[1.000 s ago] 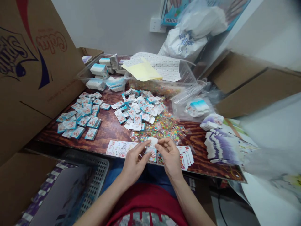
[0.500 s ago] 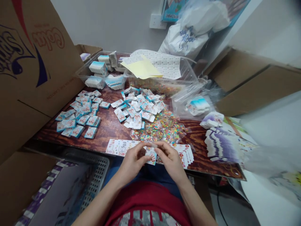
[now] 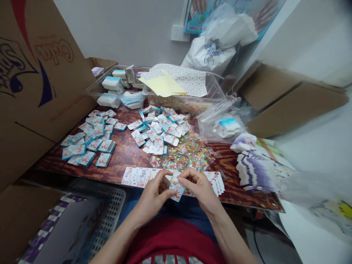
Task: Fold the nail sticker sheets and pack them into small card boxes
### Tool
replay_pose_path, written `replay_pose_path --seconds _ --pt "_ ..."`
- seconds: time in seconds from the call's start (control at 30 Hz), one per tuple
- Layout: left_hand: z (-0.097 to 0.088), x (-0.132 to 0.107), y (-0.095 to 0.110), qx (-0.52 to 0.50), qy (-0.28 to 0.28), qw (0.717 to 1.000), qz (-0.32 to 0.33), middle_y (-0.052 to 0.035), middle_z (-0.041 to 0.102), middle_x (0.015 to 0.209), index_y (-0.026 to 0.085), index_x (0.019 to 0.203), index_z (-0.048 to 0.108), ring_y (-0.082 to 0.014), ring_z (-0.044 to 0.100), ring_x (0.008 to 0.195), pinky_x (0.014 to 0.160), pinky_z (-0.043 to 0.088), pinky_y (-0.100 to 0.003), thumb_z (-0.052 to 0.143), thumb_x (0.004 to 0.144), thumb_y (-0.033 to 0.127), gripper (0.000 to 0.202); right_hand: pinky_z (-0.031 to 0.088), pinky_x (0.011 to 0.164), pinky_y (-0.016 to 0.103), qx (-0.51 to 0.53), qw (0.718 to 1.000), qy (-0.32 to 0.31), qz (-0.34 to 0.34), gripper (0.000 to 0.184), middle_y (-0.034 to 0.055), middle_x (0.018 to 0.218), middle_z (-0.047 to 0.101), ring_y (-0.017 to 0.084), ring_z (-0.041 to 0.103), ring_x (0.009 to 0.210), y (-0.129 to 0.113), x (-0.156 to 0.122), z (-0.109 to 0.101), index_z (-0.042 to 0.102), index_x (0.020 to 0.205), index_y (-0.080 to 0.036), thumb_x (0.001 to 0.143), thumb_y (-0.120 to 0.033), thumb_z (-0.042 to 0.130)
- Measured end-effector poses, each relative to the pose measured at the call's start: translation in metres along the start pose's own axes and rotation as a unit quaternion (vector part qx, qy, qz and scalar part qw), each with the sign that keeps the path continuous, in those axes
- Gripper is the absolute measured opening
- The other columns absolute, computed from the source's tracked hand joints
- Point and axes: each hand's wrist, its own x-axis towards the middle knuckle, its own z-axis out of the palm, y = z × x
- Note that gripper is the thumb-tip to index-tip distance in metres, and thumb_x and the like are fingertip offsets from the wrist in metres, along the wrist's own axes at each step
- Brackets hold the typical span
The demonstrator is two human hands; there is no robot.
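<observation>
Near the table's front edge, my left hand [image 3: 156, 192] grips a small white and blue printed box [image 3: 176, 189], with a red hand picture on its face. Close to the box's top end, my right hand [image 3: 196, 186] has its thumb and fingers pinched together; I cannot make out what is between them. Under and beside both hands lie printed sticker sheets [image 3: 137, 176], with more fanned sheets [image 3: 217, 181] on the right. Just beyond are small clear packets of coloured pieces [image 3: 189, 150] and a heap of similar boxes [image 3: 156, 134].
Another group of boxes [image 3: 93, 137] lies at the left beside a big carton [image 3: 41, 91]. Clear plastic trays [image 3: 90, 90] stand at the back. Purple-white flat cartons [image 3: 253, 170] and a clear bag [image 3: 206, 124] lie to the right. A grey basket [image 3: 115, 205] sits below the table edge.
The view has shifted slightly. The box has tilted in my left hand and shows more of its face. My right fingers have moved to its upper right corner.
</observation>
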Motion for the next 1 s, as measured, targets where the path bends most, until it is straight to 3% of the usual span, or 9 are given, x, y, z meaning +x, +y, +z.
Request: replay_pose_path --seconds 0.27,0.4,0.47,0.53,0.7,0.77,0.83,0.9,1.0 --pt "0.0 -0.006 -0.002 0.029 0.007 0.999 0.024 0.0009 0.059 0.08 0.022 0.118 0.062 -0.0132 0.051 0.068 0.063 0.04 -0.023 0.064 0.085 0.028 0.033 0.045 0.077 0.032 -0.092 0.988 -0.009 -0.124 0.02 0.0046 0.084 0.066 0.023 0.061 0.085 -0.003 -0.015 0.009 0.066 0.071 -0.023 0.087 -0.035 0.063" --pt "-0.002 -0.01 0.0 0.08 -0.007 0.996 0.041 -0.0006 0.063 0.084 0.022 0.106 0.068 -0.0148 0.054 0.073 0.068 0.042 -0.024 0.063 0.087 0.025 0.021 0.047 0.071 0.032 -0.086 0.993 -0.012 -0.077 0.022 0.0039 0.08 0.066 0.022 0.061 0.078 0.01 -0.019 0.008 0.068 0.076 -0.024 0.087 -0.042 0.064" --pt "-0.02 -0.006 0.004 0.114 0.033 0.992 0.047 -0.0013 0.065 0.086 0.021 0.107 0.066 -0.0158 0.057 0.076 0.071 0.044 -0.025 0.062 0.087 0.026 0.021 0.049 0.07 0.032 -0.056 0.997 0.032 -0.031 0.025 0.0048 0.089 0.069 0.023 0.063 0.08 0.019 -0.018 0.006 0.07 0.088 -0.025 0.086 -0.049 0.064" --pt "-0.054 0.001 0.013 0.16 0.13 0.976 0.067 -0.0037 0.067 0.094 0.02 0.112 0.063 -0.0173 0.06 0.082 0.076 0.046 -0.026 0.058 0.089 0.027 0.024 0.052 0.072 0.033 -0.026 0.997 0.078 0.008 0.032 0.0067 0.095 0.072 0.025 0.065 0.084 0.026 -0.017 0.004 0.07 0.097 -0.025 0.082 -0.054 0.067" --pt "-0.168 0.021 0.048 0.357 0.385 0.848 0.077 -0.0094 0.067 0.099 0.015 0.136 0.049 -0.0252 0.063 0.091 0.089 0.048 -0.04 0.054 0.09 0.033 0.049 0.053 0.069 0.033 -0.007 0.998 0.062 0.026 0.036 0.0077 0.086 0.072 0.024 0.066 0.077 0.031 -0.016 0.0 0.07 0.087 -0.022 0.077 -0.057 0.071" --pt "-0.194 0.027 0.055 0.451 0.444 0.772 0.063 -0.0183 0.062 0.118 0.011 0.136 0.049 -0.0344 0.056 0.113 0.101 0.041 -0.049 0.058 0.087 0.032 0.054 0.052 0.068 0.032 -0.022 0.998 0.046 0.021 0.035 0.0064 0.083 0.071 0.023 0.065 0.074 0.031 -0.015 -0.001 0.07 0.086 -0.021 0.079 -0.056 0.069" --pt "-0.196 0.027 0.052 0.493 0.463 0.731 0.09 -0.022 0.051 0.136 0.011 0.135 0.049 -0.038 0.044 0.129 0.109 0.033 -0.052 0.058 0.087 0.032 0.054 0.051 0.067 0.03 -0.046 0.998 0.048 0.015 0.033 0.0055 0.083 0.071 0.022 0.064 0.075 0.031 -0.014 -0.001 0.069 0.088 -0.02 0.082 -0.052 0.066" --pt "-0.175 0.022 0.04 0.481 0.411 0.763 0.133 -0.0185 0.054 0.134 0.014 0.13 0.054 -0.034 0.047 0.128 0.109 0.036 -0.05 0.054 0.09 0.031 0.043 0.049 0.065 0.029 -0.086 0.995 0.057 0.0 0.029 0.0053 0.085 0.07 0.021 0.064 0.075 0.029 -0.012 -0.004 0.068 0.089 -0.019 0.085 -0.047 0.062" --pt "-0.12 0.009 0.013 0.422 0.189 0.87 0.171 -0.0098 0.066 0.117 0.02 0.111 0.063 -0.0252 0.059 0.114 0.1 0.047 -0.041 0.052 0.094 0.031 0.024 0.046 0.065 0.03 -0.179 0.982 0.046 -0.046 0.021 0.0046 0.081 0.067 0.021 0.061 0.073 0.026 -0.009 -0.009 0.066 0.084 -0.02 0.089 -0.038 0.056"
